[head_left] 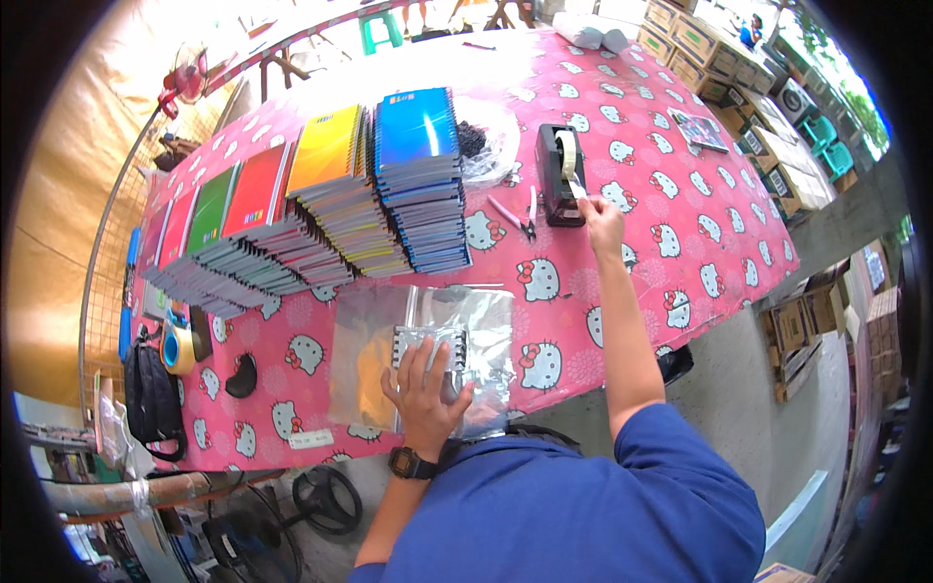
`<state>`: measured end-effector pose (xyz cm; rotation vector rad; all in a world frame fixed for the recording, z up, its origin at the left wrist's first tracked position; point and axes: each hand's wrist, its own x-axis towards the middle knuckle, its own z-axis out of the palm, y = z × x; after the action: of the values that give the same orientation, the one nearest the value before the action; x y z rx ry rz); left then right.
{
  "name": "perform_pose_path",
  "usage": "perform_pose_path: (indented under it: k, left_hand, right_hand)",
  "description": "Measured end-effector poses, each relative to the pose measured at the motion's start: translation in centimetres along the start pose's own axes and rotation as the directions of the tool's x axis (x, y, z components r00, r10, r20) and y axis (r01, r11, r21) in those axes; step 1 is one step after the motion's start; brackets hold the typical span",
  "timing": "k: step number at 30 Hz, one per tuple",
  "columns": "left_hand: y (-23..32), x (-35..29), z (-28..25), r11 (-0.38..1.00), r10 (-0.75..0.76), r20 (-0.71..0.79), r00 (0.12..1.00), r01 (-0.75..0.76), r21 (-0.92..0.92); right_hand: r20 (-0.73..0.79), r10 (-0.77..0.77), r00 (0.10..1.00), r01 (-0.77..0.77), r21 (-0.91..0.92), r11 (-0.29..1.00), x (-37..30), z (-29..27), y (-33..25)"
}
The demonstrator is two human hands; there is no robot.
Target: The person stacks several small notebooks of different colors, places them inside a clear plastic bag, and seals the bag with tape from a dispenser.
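Note:
My left hand (426,394), fingers spread, lies flat on a clear plastic bag (491,340) near the table's front edge. Under that hand a small spiral-bound notebook (457,342) shows through the plastic, partly hidden by my fingers. Something orange-yellow is visible at the bag's left side. Reaching forward, my right hand (603,220) pinches the end of the clear tape (577,185) at a black tape dispenser (550,185). Pink-handled cutting pliers (515,216) rest just left of the dispenser.
Stacks of spiral notebooks in blue (416,136), yellow (326,146), red and green stand at the left. A tape roll (177,350) and black pouch (154,398) sit at the left edge. Behind the blue stack is a plastic bag of black pieces (474,141). Cardboard boxes (768,160) stand beyond the table.

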<state>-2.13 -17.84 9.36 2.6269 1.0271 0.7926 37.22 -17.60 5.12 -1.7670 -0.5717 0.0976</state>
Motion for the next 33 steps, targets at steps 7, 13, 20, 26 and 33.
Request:
perform_pose_path:
  k: [7, 13, 20, 26, 33]
  left_hand:
    - [0.3, 0.2, 0.3, 0.999, 0.011, 0.084, 0.996, -0.008, -0.046]
    - [-0.1, 0.2, -0.6, 0.998, -0.045, 0.093, 0.995, 0.048, -0.038]
    - [0.2, 2.8, -3.4, 1.000, -0.005, 0.213, 0.977, 0.004, 0.004]
    - [-2.4, 4.1, -3.1, 0.988, 0.139, 0.345, 0.928, -0.152, 0.011]
    - [-2.7, 4.7, -2.1, 0.887, 0.385, 0.247, 0.889, -0.430, 0.166]
  right_hand:
    - [0.856, 0.318, 0.408, -0.789, 0.156, 0.594, -3.6, 1.9, 0.5]
    - [0.949, -0.299, -0.100, 0.001, 0.301, 0.954, -10.7, 7.8, -18.3]
    - [0.966, 0.097, -0.240, 0.749, 0.121, 0.651, -10.5, 13.0, -17.7]
    - [0.927, 0.046, -0.373, 0.388, 0.111, 0.915, -8.6, 13.3, -16.2]
    - [0.961, 0.163, 0.222, -0.049, -0.156, 0.986, -14.2, 10.3, -4.3]
